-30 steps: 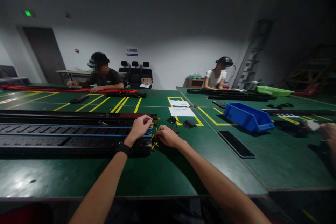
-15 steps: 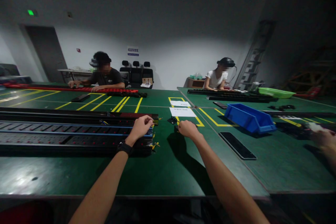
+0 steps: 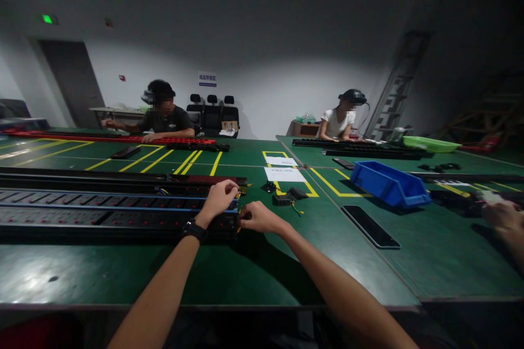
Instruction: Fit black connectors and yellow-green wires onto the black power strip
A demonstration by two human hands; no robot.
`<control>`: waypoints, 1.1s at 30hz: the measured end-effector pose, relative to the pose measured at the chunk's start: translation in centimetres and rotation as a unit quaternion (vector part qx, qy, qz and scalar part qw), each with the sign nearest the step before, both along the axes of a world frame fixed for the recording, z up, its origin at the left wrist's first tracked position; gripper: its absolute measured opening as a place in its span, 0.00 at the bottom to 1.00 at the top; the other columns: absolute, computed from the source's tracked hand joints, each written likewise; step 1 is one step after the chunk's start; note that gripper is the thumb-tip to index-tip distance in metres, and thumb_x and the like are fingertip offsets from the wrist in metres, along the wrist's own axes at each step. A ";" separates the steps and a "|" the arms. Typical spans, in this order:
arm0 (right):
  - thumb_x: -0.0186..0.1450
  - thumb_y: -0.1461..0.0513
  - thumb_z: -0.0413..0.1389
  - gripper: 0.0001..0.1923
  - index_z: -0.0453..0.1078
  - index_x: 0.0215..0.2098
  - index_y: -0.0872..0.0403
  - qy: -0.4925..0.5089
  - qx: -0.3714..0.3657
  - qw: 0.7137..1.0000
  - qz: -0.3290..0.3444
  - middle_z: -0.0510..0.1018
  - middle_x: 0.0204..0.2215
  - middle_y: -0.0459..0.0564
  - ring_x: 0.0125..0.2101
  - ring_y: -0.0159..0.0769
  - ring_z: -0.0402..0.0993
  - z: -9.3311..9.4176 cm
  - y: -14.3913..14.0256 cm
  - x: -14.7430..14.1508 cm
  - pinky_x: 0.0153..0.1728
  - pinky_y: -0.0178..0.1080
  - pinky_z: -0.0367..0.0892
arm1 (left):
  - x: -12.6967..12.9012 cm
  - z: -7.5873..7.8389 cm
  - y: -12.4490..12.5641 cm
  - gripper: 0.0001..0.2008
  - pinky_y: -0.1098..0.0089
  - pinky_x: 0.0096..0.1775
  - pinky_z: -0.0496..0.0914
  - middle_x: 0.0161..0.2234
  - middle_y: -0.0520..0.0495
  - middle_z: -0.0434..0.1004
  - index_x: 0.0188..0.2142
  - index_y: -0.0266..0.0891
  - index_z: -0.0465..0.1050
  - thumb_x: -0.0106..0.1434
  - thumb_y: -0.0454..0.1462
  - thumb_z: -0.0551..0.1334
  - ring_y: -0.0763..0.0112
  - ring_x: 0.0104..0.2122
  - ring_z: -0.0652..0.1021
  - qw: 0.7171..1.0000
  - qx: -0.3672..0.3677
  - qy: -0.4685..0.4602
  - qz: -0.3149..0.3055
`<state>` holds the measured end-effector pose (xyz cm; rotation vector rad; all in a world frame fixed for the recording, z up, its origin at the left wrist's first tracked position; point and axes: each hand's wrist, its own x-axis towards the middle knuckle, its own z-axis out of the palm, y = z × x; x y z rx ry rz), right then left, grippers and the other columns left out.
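Observation:
Long black power strips [image 3: 123, 220] with red marks lie side by side on the green table [image 3: 172, 278], yellow wires poking out at their right ends. My left hand [image 3: 219, 199], a dark watch on its wrist, rests over the right end of the strips; its fingers are pinched on something too small to make out. Beside it, my right hand [image 3: 258, 217] is closed at the end of the nearest strip, its fingertips on the yellow wire [image 3: 239, 222]. A small black part with a yellow-green wire [image 3: 289, 197] lies to the right.
Two paper sheets [image 3: 285, 174] and yellow tape lines are on the table. To the right are a blue bin [image 3: 387, 184] and a phone [image 3: 370, 226]. A co-worker's hand [image 3: 505, 215] shows at the right edge. Two people sit across the table.
My right hand has moved left from the small black part to the strip end, uncovering that part and its wire. My left hand has stayed in place.

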<state>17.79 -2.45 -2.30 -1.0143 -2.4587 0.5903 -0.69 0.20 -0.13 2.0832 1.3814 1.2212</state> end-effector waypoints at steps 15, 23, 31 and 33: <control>0.64 0.62 0.59 0.08 0.81 0.36 0.54 -0.087 0.063 0.977 -0.185 0.83 0.31 0.50 0.32 0.37 0.78 1.2 1.4 3.0 0.32 0.33 0.63 | -0.5 -0.5 -0.1 0.11 0.67 0.43 0.72 0.39 0.45 0.85 0.40 0.41 0.80 0.67 0.38 0.58 0.61 0.40 0.82 0.984 0.015 0.166 0.057; 0.69 0.66 0.51 0.19 0.76 0.55 0.55 -0.107 0.107 0.951 -0.269 0.81 0.48 0.59 0.50 0.46 0.78 -1.0 3.4 4.3 0.51 0.42 0.70 | 0.2 -1.0 -0.8 0.18 0.56 0.53 0.70 0.52 0.41 0.80 0.56 0.44 0.74 0.69 0.39 0.58 0.53 0.53 0.76 0.940 0.034 0.336 0.047; 0.64 0.72 0.50 0.28 0.69 0.61 0.54 0.179 0.015 0.969 -0.170 0.82 0.50 0.54 0.51 0.39 0.79 -3.5 6.2 -1.0 0.55 0.41 0.70 | 0.1 -1.6 -0.2 0.20 0.57 0.54 0.70 0.52 0.38 0.80 0.58 0.41 0.71 0.68 0.39 0.59 0.51 0.56 0.75 0.936 0.018 0.346 0.067; 0.62 0.73 0.51 0.29 0.69 0.60 0.53 0.207 0.007 0.965 -0.163 0.83 0.48 0.53 0.50 0.39 0.80 -3.6 6.5 -1.1 0.53 0.41 0.71 | 0.1 -1.7 -0.1 0.21 0.57 0.54 0.70 0.52 0.37 0.80 0.59 0.41 0.70 0.67 0.39 0.59 0.50 0.56 0.75 0.936 0.016 0.346 0.069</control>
